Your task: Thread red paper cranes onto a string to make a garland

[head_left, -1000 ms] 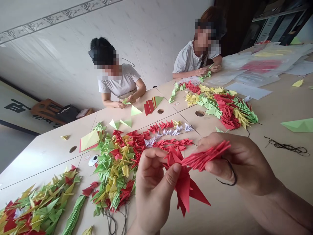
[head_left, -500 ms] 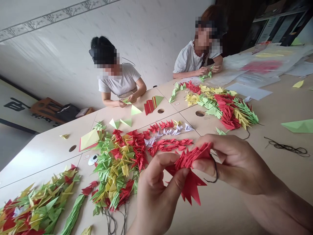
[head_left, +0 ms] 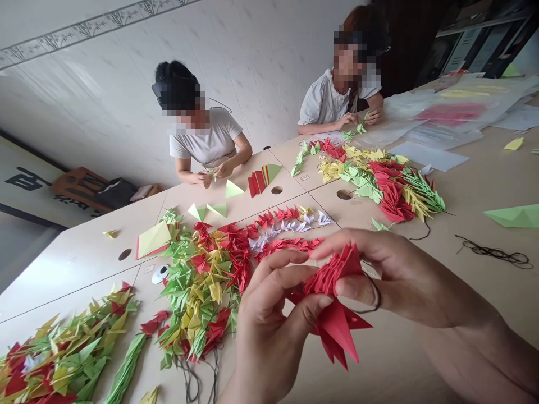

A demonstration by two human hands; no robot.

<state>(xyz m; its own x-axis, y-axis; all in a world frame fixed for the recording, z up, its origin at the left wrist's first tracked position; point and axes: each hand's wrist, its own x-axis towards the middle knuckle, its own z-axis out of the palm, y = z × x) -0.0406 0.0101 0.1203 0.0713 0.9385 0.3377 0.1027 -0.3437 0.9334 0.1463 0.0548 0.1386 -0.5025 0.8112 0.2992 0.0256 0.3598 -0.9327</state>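
Note:
A bunched stack of folded red paper cranes (head_left: 330, 275) is held up above the table between my two hands. My left hand (head_left: 273, 320) pinches its left side, thumb below and fingers on top. At the right end, the fingers and thumb of my right hand (head_left: 391, 275) close on the same stack. Pointed red paper tips (head_left: 339, 331) hang beneath. A black cord (head_left: 374, 294) loops out by my right thumb. Where the cord runs inside the stack is hidden.
Strung green, yellow and red cranes (head_left: 189, 286) lie left of my hands, with another heap (head_left: 63, 353) at lower left. A further garland (head_left: 387, 185) and loose black cord (head_left: 497, 251) lie to the right. Across the table (head_left: 475, 314), two people (head_left: 206, 132) handle green paper.
The red stack has turned slightly and its hanging tips have swung down and right. My left fingers have shifted on it. The co-worker at left has brought the hands closer over the green paper.

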